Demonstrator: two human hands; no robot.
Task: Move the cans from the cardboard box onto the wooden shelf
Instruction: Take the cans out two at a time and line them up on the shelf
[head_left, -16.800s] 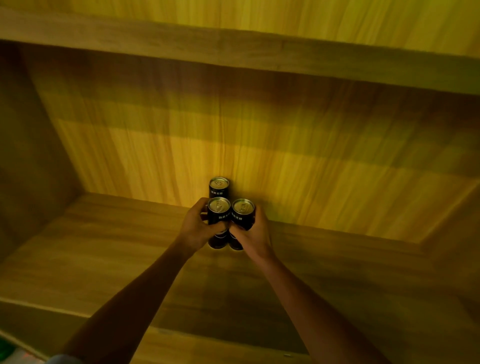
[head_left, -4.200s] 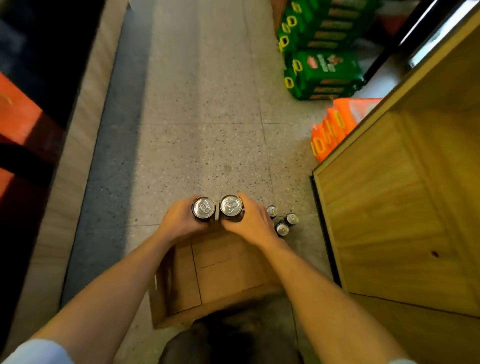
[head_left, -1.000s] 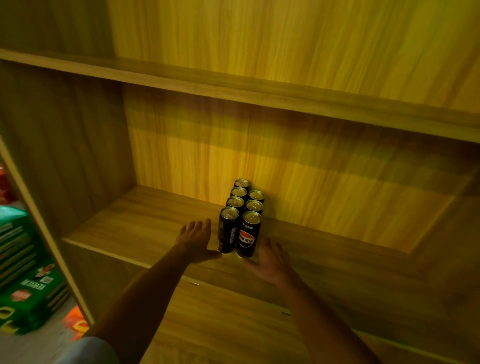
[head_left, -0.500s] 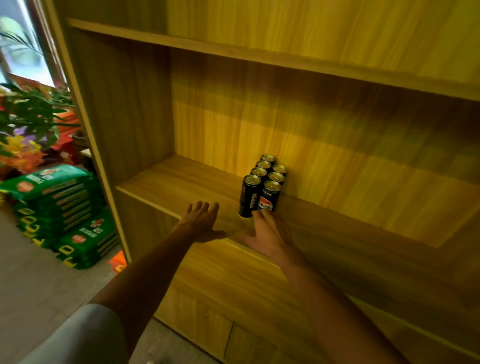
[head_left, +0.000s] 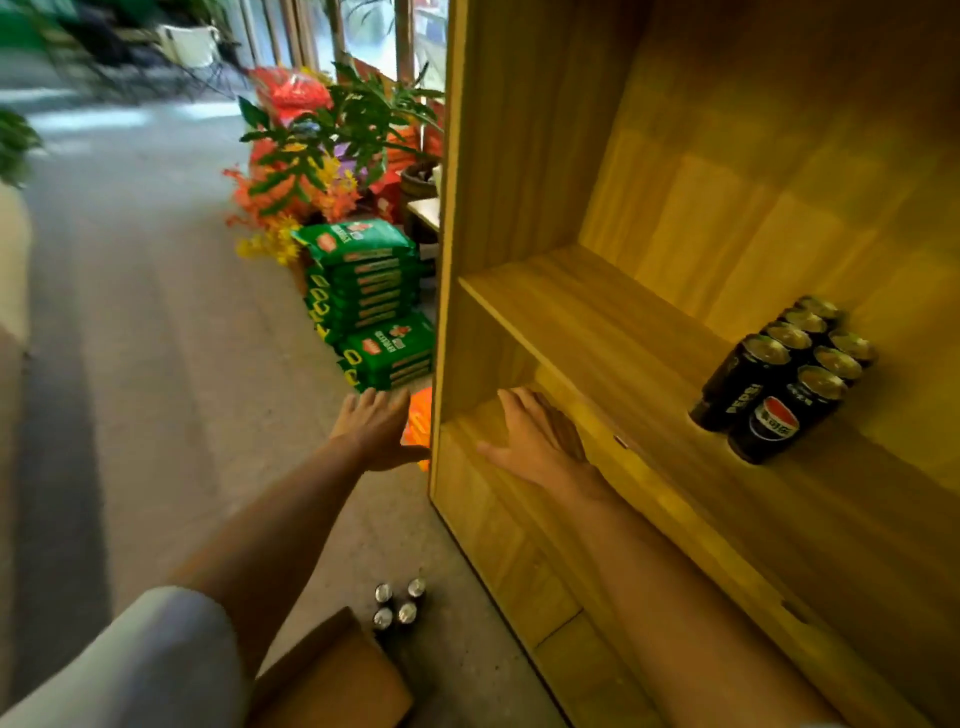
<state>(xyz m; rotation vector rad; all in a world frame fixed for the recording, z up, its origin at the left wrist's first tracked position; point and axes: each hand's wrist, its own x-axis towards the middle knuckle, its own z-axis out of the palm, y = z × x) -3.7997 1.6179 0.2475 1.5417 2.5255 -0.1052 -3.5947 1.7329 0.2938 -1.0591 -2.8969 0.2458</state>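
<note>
Several black cola cans (head_left: 784, 379) stand in two rows on the wooden shelf (head_left: 613, 343), at the right near its back wall. My left hand (head_left: 374, 428) hangs open over the floor, left of the shelf unit. My right hand (head_left: 535, 439) is open too, fingers spread, in front of the shelf's lower front edge. Both hands hold nothing and are well left of the cans. A corner of the cardboard box (head_left: 332, 675) shows at the bottom. Several more cans (head_left: 397, 605) stand on the floor just beyond it.
Green packs (head_left: 369, 301) are stacked on the floor against the shelf unit's left side, with an orange pack (head_left: 421, 421) below them. Potted plants and flowers (head_left: 322, 156) stand behind. The grey floor (head_left: 156, 364) stretches away to the left.
My view has swung left and down, away from the shelf. Both hands have pulled back from the cans and moved left, staying open. The box and floor cans have come into view.
</note>
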